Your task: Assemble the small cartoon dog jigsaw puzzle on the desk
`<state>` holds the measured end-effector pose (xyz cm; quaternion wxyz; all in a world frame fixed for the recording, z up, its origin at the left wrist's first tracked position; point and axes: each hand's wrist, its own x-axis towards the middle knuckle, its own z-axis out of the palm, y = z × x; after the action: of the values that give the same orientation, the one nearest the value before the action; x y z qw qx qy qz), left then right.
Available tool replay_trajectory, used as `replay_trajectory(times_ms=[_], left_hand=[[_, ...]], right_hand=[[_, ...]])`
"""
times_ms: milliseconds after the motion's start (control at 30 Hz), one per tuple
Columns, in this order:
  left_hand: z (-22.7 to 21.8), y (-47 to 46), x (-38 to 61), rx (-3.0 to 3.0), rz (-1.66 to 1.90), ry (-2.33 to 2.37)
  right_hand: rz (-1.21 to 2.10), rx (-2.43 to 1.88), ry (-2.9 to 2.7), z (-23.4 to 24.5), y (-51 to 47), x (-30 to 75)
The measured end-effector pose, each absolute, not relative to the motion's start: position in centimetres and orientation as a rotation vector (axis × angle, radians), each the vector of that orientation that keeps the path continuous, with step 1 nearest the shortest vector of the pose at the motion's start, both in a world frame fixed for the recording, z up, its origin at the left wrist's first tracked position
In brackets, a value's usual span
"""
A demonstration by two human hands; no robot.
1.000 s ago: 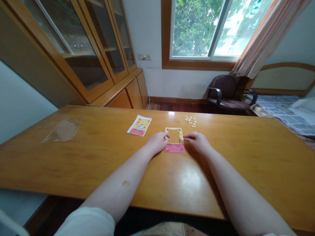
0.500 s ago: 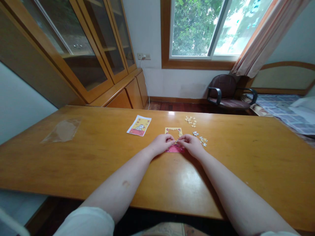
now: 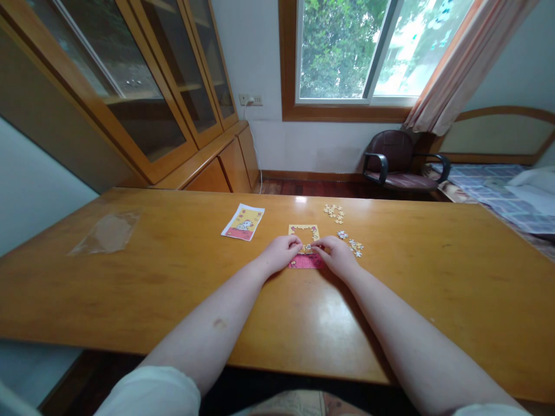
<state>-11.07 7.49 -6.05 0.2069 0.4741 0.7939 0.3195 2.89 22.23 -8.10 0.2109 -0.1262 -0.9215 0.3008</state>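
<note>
A partly assembled jigsaw puzzle (image 3: 306,262) lies on the table, its pink lower part filled and its yellow border framing an open middle. My left hand (image 3: 281,252) rests at the puzzle's left side, thumb and fingers pinched together; whether anything is between them is hidden. From the right, my right hand (image 3: 337,254) reaches in with its fingertips closed at a small puzzle piece (image 3: 308,247), just above the pink part. Loose puzzle pieces (image 3: 356,248) lie beyond my right hand, with a small white-and-blue cluster (image 3: 342,234) beside them.
More yellow pieces (image 3: 333,212) lie farther back. A picture sheet (image 3: 243,222) with a white animal is to the left of the puzzle, and a clear plastic bag (image 3: 106,233) lies far left. Beyond the wooden table (image 3: 173,277) are a cabinet and an office chair (image 3: 392,159).
My left fingertips have drawn slightly left, away from the right ones, uncovering the small piece between the hands. The right hand stays at the puzzle. The view has shifted slightly.
</note>
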Motion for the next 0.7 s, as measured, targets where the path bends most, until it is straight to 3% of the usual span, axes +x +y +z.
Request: replay_trajectory(times_ms=[300, 700], left_hand=[[-5.4, 6.9, -12.2, 1.387, 0.457, 2.529], [-5.2, 6.9, -10.6, 1.643, 0.596, 2.436]], right_hand=[[0.649, -0.337, -2.660, -8.3, 22.5, 2.5], [0.734, -0.334, -2.529, -9.5, 22.0, 2.0]])
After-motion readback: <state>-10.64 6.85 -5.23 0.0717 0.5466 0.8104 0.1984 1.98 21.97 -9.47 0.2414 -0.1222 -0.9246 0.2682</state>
